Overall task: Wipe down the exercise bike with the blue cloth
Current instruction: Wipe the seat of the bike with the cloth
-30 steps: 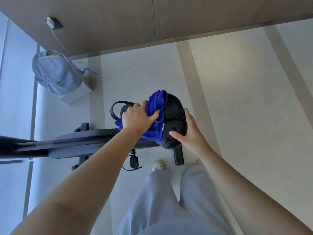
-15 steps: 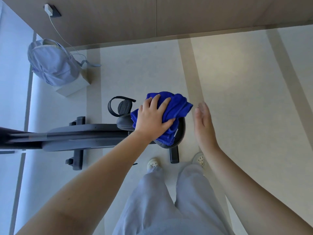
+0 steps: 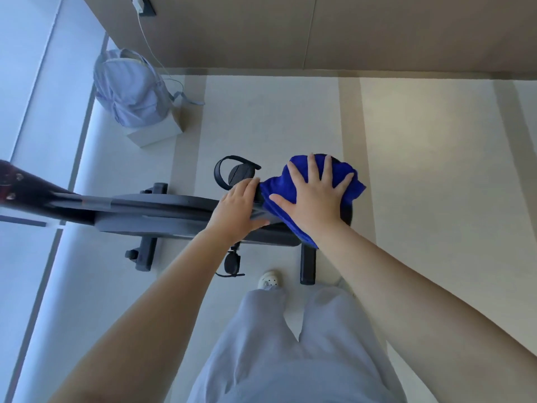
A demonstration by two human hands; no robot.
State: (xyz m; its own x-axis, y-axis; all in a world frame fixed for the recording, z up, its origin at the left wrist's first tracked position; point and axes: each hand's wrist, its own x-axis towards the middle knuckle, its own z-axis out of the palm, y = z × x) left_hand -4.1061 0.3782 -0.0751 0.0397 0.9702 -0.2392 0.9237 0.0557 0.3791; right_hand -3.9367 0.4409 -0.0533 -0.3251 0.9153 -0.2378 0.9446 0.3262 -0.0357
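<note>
Two bare hands work on a dark grey exercise bike (image 3: 162, 212). Right hand (image 3: 315, 199), fingers spread flat, presses a bunched royal-blue cloth (image 3: 286, 184) onto the black saddle at the bike's rear end. Left hand (image 3: 238, 207), fingers together, rests on the frame beside it, likely steadying.

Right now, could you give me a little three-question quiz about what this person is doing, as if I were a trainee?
1. True or false: the right hand lies flat, fingers spread, on the blue cloth.
2. The left hand rests on: A) the backpack B) the exercise bike C) the floor.
3. Fill in: the cloth covers the bike's ____.

Key: 1 true; 2 B; 3 seat.
</note>
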